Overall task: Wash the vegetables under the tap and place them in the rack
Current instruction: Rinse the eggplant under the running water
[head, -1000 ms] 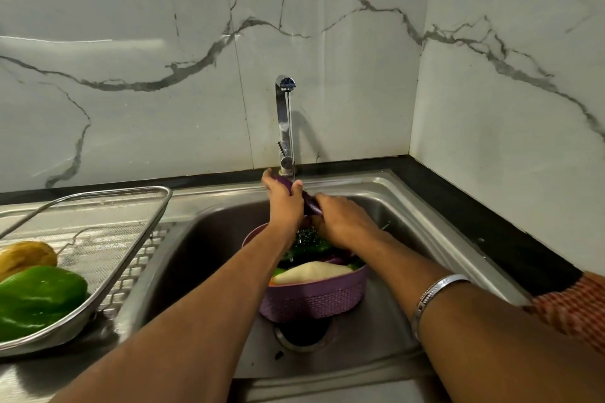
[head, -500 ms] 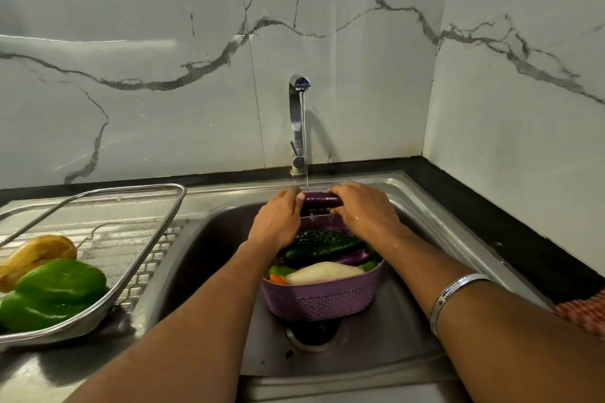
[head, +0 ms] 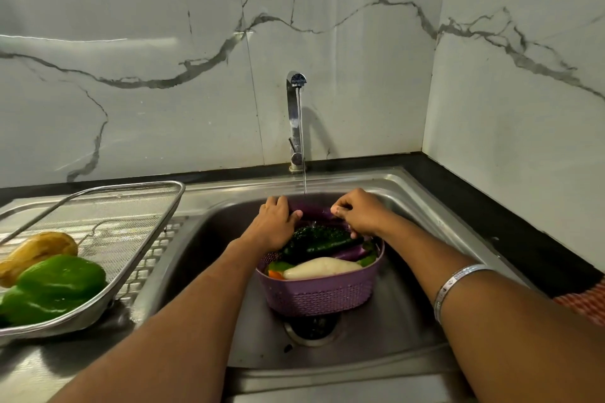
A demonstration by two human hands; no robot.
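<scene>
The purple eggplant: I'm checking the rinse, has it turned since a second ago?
Yes. The purple eggplant, earlier slanted beside the tap, now lies level under its stream, held by left hand and right hand.

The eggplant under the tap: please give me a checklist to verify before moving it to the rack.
1. Water runs from tap onto eggplant: ok.
2. Left hand grips one end: ok.
3. Right hand grips the other end: ok.
4. Rack has free room beside the pepper: ok.
5. Eggplant fully rinsed: cannot tell.
</scene>
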